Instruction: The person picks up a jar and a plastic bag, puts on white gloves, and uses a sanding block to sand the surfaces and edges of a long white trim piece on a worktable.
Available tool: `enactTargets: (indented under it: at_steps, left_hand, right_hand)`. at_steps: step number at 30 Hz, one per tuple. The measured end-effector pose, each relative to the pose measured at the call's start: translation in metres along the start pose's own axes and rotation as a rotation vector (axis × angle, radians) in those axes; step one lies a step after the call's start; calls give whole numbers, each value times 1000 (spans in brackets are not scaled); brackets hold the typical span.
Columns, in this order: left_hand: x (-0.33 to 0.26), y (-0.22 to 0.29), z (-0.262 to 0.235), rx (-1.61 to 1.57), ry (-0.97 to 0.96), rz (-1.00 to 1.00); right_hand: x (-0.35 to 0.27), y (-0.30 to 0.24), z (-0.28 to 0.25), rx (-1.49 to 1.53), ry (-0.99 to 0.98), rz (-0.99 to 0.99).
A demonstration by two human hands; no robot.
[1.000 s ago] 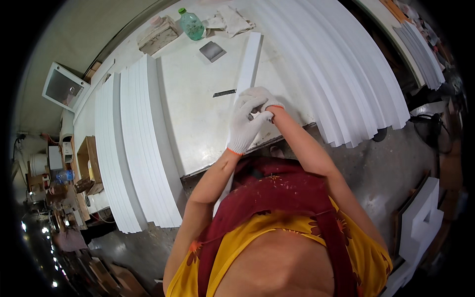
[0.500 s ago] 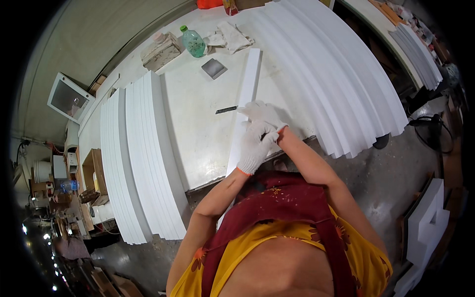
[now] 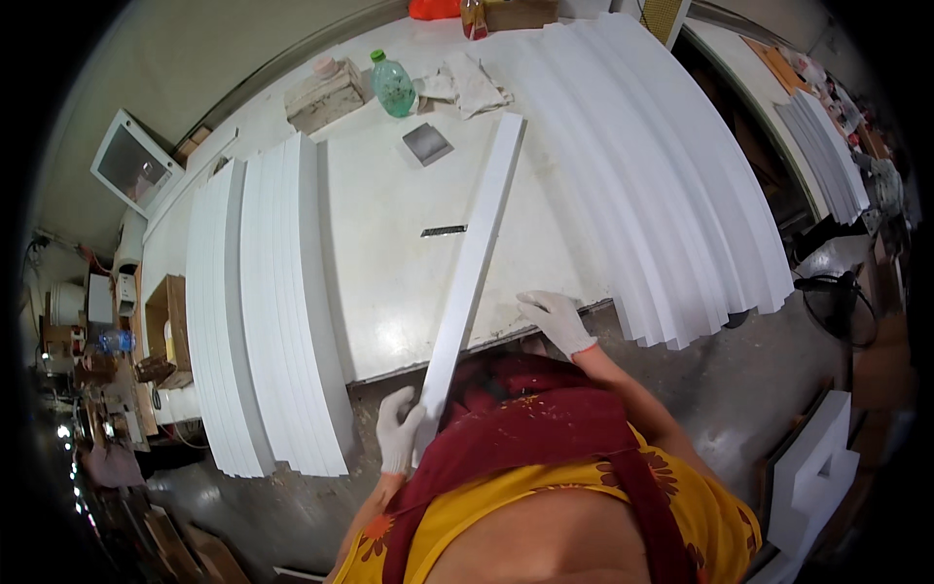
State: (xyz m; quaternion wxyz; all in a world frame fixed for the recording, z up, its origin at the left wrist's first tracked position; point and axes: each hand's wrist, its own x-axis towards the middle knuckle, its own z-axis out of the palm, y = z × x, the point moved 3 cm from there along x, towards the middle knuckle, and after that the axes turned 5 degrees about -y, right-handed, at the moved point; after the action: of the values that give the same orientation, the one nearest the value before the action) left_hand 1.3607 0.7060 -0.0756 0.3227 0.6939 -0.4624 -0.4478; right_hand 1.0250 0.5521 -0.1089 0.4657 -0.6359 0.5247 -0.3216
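Fingers of the white-knit-gloved left hand half-curl beside a long, rectangular white bar, grip unclear. The like-gloved right hand, loosely open, is empty.

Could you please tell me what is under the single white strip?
The white strip lies on the pale tabletop, its near end overhanging. A dark, flat piece reaches its left side; whether that continues underneath is covered.
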Motion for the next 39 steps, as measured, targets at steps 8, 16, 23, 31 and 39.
enactTargets:
  at_steps: [8, 16, 23, 31, 39]
  left_hand:
    - [-54, -63, 4, -249, -258, -282]
    - [-47, -66, 5, 118, -163, -261]
    - [-37, -132, 29, -130, -54, -242]
    - [-53, -37, 27, -23, -21, -233]
    - [-42, 11, 26, 80, 9, -194]
  right_hand:
    - [0, -21, 26, -67, -465, 54]
    - [-7, -7, 93, 395, -932, 483]
    - [-9, 3, 118, 882, -895, 802]
    - [-13, 18, 116, 779, -824, 603]
    - [24, -72, 47, 382, -659, 240]
